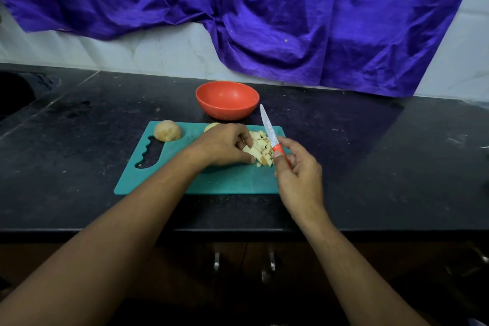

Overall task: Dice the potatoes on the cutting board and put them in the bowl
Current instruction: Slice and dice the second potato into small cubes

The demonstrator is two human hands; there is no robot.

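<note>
While facing the black counter (370,153), cupped the left hand (225,147) over the left side of a heap of diced potato (260,148) on the teal cutting board (225,182), with fingers curled against the pieces and thumb low beside them. Gripped a red-handled knife (271,135) in the right hand (297,169), just right of the heap, pinching the handle between thumb and fingers, with the blade tilted away toward the red bowl (227,99). Had a whole potato (168,131) at the board's far left corner, well apart from the left hand, and another potato piece (211,126) just beyond the knuckles, half hidden. Had the bowl on the counter just past the board's far edge, below a purple cloth (264,21).
</note>
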